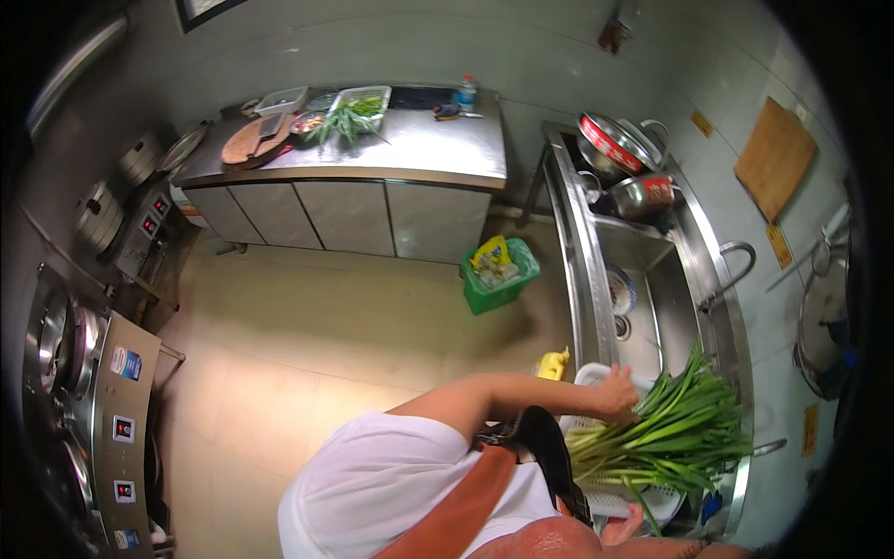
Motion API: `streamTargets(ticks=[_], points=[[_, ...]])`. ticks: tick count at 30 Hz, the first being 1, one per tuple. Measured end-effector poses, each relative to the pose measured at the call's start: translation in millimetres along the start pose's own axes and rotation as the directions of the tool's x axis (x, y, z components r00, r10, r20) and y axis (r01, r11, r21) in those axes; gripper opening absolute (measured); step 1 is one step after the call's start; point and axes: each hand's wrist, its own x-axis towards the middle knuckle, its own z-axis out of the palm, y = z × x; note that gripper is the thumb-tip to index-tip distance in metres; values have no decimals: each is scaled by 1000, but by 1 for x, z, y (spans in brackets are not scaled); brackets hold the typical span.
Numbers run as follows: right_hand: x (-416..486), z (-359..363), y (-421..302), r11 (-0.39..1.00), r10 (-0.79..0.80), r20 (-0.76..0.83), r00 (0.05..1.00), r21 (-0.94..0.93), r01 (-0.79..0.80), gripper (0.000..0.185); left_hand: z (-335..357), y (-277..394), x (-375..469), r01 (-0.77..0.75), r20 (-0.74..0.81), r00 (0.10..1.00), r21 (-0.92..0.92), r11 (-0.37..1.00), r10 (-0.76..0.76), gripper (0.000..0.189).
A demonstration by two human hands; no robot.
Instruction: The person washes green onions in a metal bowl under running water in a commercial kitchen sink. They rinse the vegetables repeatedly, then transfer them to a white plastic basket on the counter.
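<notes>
A big bunch of long green leafy stalks (670, 426), like garlic chives or scallions, lies across a white perforated plastic basket (590, 374) over the near end of the steel sink. My left hand (618, 400) is at the upper side of the basket, against the stalks. Its fingers are bent, and whether they grip the rim or the stalks cannot be told. At the basket's lower side, my right hand (626, 524) holds the rim, partly hidden by my forearm and a hanging leaf.
The sink basin (656, 279) holds a patterned dish (620, 290); a faucet (737, 269) and steel pots (639, 195) stand beside it. A green bin (496, 297) and a yellow bottle (553, 365) are on the floor. A steel counter (440, 150) bears a cutting board (244, 143). Stoves (129, 433) line the left.
</notes>
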Motion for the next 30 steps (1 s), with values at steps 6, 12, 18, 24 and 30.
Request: streamTargets(ticks=[6,12,18,24,30], points=[[44,179,30,996,84,189,978,14,-88,12,-94,-108,-71,204,-200,967,222,954,-160,39],[96,325,53,996,51,259,964,-87,-29,6,-171,-198,-139,329,-351,903,198,923,-247,14],[174,447,80,976,167,622,765,-216,-37,3,-240,-307,-191,630,-730,386,-238,739,-564,29],[174,620,119,910,329,728,601,-415,5,5,-221,-361,-263,351,-482,78,-806,477,-873,35],[93,762,189,843,448,830,331,-516,151,15,-224,-319,-334,-263,24,-191,-964,28,-981,48]])
